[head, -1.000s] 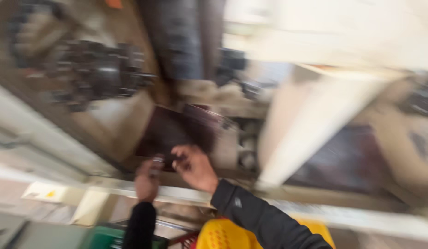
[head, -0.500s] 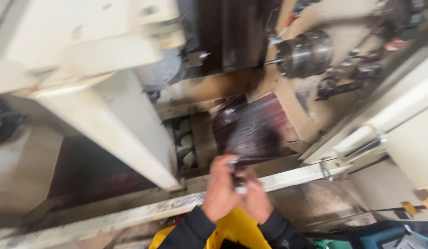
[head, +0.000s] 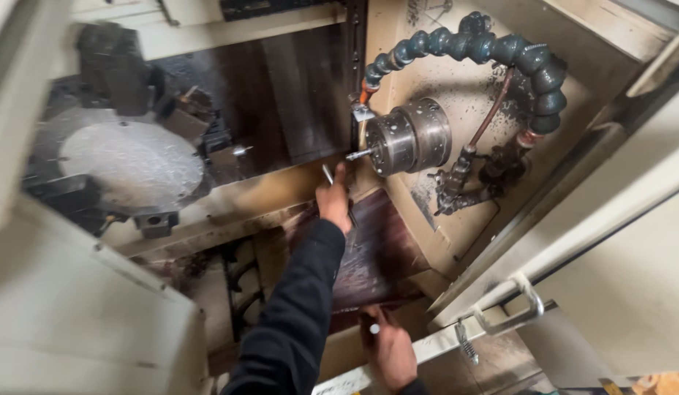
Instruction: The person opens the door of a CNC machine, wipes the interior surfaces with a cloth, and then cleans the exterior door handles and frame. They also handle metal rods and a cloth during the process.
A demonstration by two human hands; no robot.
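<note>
**A:** What sits at the far left inside the machine enclosure?

**B:** A round grey turret disc (head: pixel 131 162), flecked with chips, with dark tool blocks (head: pixel 156 219) around its rim. A cream-coloured guard panel (head: pixel 76 314) fills the lower left corner.

**A:** And the hands?

**B:** The person's left hand (head: pixel 333 203), in a black sleeve (head: pixel 299 307), reaches up into the enclosure. Its grip is closed around a thin metal tool (head: pixel 328 175) whose tip pokes out above the fingers, just beside the chuck. The right hand (head: pixel 389 351) rests low on the pale sill (head: pixel 434 347) at the opening, fingers curled on a small silvery piece (head: pixel 374 329); what that piece is cannot be told.

**A:** What lies to the right?

**B:** A steel chuck (head: pixel 409 137) juts from the cream wall with a short pin-like workpiece (head: pixel 357 154) at its nose. A segmented teal coolant hose (head: pixel 500 51) arches over it. Farther right hangs a metal door handle (head: pixel 518 307). A scrap of orange and yellow shows in the bottom right corner, too cropped to identify.
</note>
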